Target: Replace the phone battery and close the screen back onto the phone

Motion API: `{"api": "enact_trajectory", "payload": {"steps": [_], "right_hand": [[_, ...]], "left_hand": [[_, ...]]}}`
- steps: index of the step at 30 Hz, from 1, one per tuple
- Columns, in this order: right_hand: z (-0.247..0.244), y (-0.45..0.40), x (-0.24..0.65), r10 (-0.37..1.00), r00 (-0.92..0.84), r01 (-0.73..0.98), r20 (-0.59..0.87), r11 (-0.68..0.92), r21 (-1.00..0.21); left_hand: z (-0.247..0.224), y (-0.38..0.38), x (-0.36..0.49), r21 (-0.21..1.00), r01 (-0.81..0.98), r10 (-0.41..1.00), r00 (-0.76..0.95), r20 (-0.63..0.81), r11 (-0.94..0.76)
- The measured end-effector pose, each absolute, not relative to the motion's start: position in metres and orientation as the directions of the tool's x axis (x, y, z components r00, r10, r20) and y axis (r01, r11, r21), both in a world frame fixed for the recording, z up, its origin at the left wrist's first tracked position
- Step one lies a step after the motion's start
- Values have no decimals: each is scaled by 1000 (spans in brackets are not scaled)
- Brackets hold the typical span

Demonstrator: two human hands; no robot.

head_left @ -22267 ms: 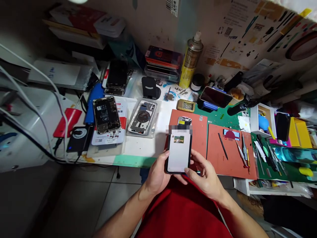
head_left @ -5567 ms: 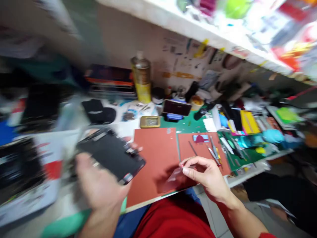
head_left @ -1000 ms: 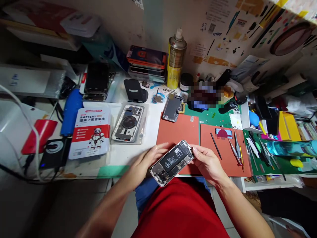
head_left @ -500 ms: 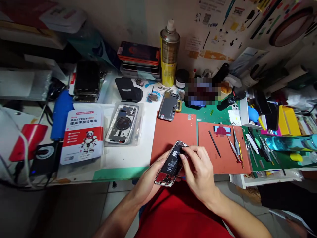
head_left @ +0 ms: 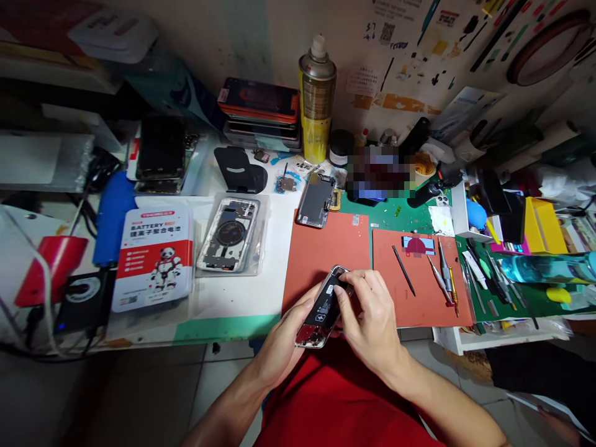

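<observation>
Left hand (head_left: pixel 279 346) holding opened phone (head_left: pixel 322 311), right hand (head_left: pixel 372 313) partly covering it

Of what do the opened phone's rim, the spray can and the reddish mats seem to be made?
Opened phone: rim perhaps metal, looking silvery and shiny.
Spray can: likely metal, with a glossy grey shoulder.
Reddish mats: maybe rubber or leatherette, matte, as little sheen shows; I cannot be sure.

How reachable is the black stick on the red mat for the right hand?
Likely yes: the stick lies uncovered close by, though the right hand is occupied at the opened phone.
</observation>
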State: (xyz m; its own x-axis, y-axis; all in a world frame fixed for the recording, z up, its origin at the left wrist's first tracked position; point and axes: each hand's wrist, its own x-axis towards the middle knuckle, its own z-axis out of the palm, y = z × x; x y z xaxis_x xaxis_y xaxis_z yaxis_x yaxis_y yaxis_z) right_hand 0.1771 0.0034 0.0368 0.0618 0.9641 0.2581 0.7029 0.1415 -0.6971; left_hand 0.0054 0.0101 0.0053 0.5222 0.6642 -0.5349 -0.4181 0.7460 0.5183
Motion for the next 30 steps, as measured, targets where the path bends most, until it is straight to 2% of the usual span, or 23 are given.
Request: {"api": "enact_trajectory", "payload": {"steps": [8, 15, 18, 21, 23, 25, 27, 30], "right_hand": [[41, 9, 189, 990, 40, 581, 134, 86, -809], [62, 12, 207, 996, -64, 295, -67, -45, -955], [84, 3, 222, 999, 34, 370, 31, 17, -929], [86, -9, 240, 955, 88, 598, 282, 176, -782], [69, -16, 251, 897, -15, 739, 442, 307, -599], [40, -22, 258, 810, -191, 819, 554, 442, -365], [7, -26, 261, 736, -371, 821, 566, 545, -169], [-28, -31, 259, 682, -517, 768, 518, 637, -72]], "left_hand": [[3, 12, 5, 530, -434, 684, 501, -530, 728], [5, 16, 3, 555, -399, 681, 493, -542, 730], [5, 18, 0, 553, -398, 680, 474, -559, 732], [6, 18, -6, 558, -420, 698, 448, -558, 715], [8, 16, -12, 564, -449, 721, 417, -554, 693], [14, 13, -19, 564, -471, 733, 386, -560, 678], [22, 10, -28, 565, -488, 741, 345, -575, 665], [34, 10, -52, 595, -498, 750, 193, -633, 631]]}}
